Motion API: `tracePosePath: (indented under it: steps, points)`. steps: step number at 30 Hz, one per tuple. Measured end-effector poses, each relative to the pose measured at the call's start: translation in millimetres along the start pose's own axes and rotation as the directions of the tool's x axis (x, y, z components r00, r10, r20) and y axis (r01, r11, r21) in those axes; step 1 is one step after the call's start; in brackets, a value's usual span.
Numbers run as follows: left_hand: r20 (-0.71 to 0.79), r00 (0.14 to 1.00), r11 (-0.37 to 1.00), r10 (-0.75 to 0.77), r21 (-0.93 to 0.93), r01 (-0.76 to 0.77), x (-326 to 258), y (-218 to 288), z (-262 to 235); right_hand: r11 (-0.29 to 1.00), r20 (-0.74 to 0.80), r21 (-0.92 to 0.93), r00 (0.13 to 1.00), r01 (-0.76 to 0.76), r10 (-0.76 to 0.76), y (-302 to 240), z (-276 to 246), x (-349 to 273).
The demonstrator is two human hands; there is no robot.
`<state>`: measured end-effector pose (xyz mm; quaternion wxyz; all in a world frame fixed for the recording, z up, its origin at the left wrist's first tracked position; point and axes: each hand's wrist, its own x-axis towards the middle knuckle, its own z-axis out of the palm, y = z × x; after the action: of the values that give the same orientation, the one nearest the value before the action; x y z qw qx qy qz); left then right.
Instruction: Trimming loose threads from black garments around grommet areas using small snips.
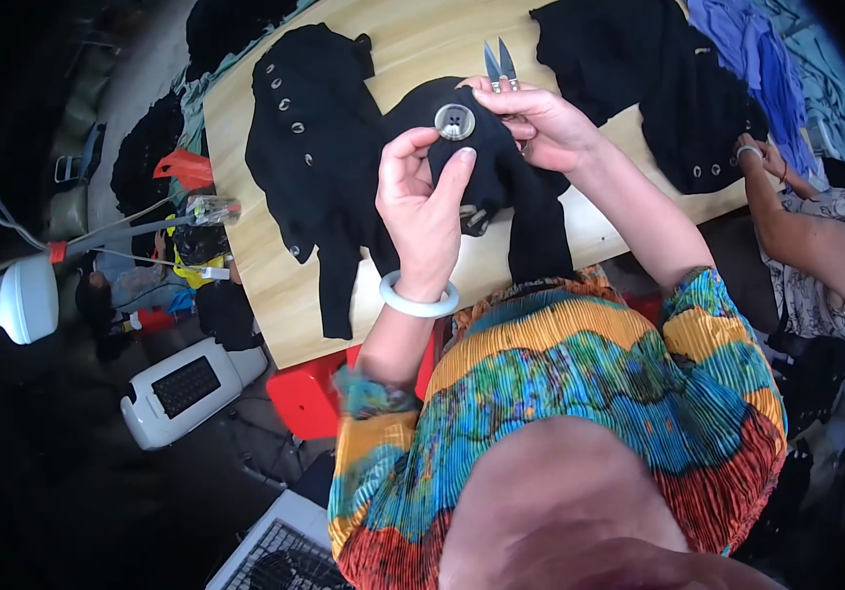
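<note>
Between the thumb and fingers of my left hand (422, 192) is a fold of black knit garment (541, 231), right beside a large round button (455, 121). The button is dark in the middle with a pale marbled rim, and its face is turned up. My right hand (545, 123) holds a pair of thread snips (501, 67), blades pointing away from me and apart. Its thumb and forefinger also meet at the cloth edge just right of the button. The lower part of the snips is hidden by the fingers.
Another black garment with a row of buttons (309, 138) lies left on the wooden table (408, 49). At the far right, another person's hands (762, 157) touch a black buttoned garment (683, 118). A white lamp (24, 300) and red stool (306, 398) stand left.
</note>
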<state>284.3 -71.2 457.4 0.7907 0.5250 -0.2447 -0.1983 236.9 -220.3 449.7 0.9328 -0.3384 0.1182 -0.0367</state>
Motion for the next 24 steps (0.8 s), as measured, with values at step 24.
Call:
tracePosePath:
  steps: [24]
  points:
    - [0.041,0.903,0.9,-0.427,-0.077,0.429,15.3,-59.2,5.9,0.973,-0.144,0.151,0.969,-0.176,0.198,-21.2,-46.6,4.4]
